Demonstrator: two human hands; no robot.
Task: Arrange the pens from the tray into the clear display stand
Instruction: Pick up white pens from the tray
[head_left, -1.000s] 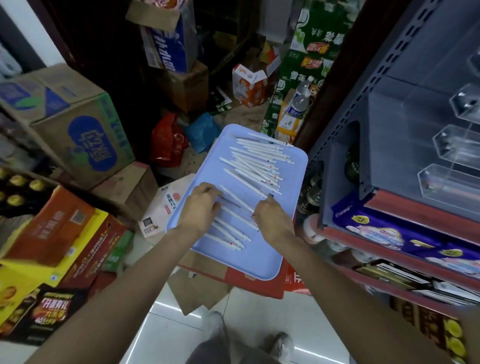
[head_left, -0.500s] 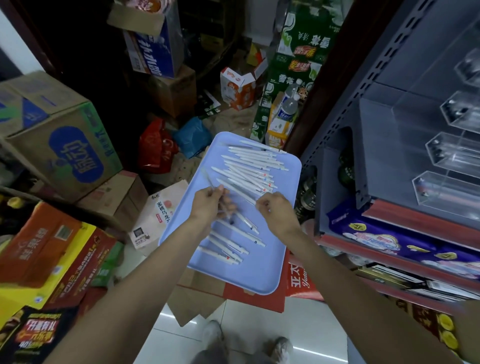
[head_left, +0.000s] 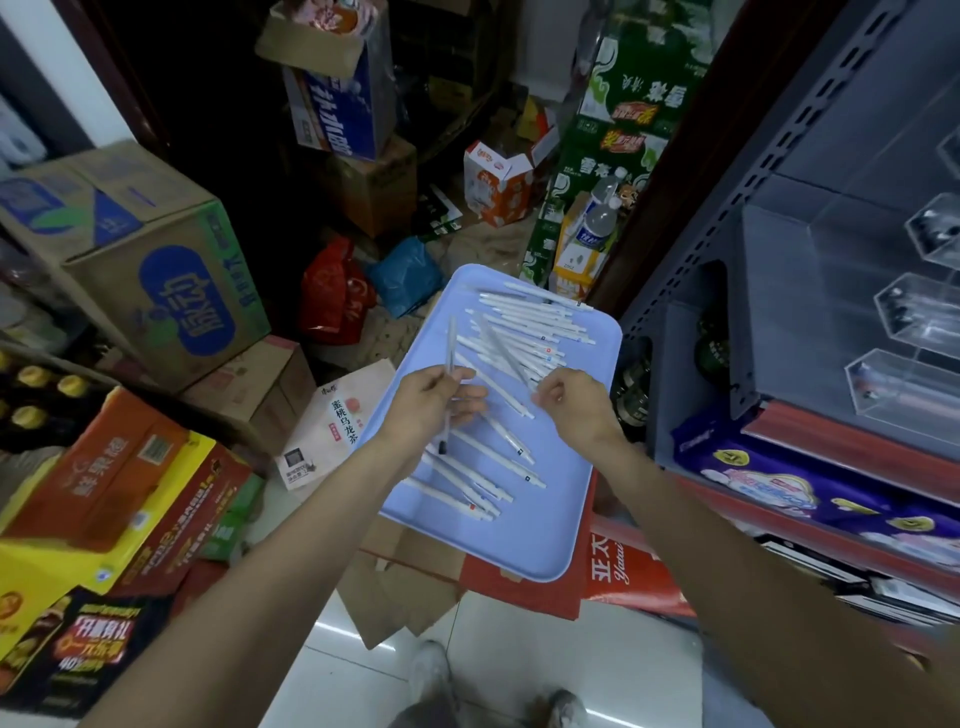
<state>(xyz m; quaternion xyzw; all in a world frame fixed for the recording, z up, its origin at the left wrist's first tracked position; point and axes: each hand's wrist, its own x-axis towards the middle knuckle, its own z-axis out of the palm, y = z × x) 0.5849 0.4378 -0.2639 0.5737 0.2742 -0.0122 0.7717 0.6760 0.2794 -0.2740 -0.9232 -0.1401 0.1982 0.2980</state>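
1. Stockroom floor: pale tiles, crowded with cardboard cartons (head_left: 140, 270); grey shelving (head_left: 727, 218) at right.
2. Blue tray (head_left: 519, 540), resting on cartons, carries loose white pens (head_left: 524, 322).
3. Clear display stand (head_left: 893, 312) on the shelf, right of the tray.
4. Left hand (head_left: 426, 405): fingers pinch one pen (head_left: 450, 364), now lifted off the tray.
5. Right hand (head_left: 571, 402): fingers curled; whether they hold a pen, cannot tell.

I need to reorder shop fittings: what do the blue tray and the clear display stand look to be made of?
Blue tray: probably moulded plastic, matte, with rounded corners, a raised rim and one even colour. Clear display stand: likely acrylic, glossy; its see-through angled pockets show bright glints along the edges, though glass cannot be ruled out.
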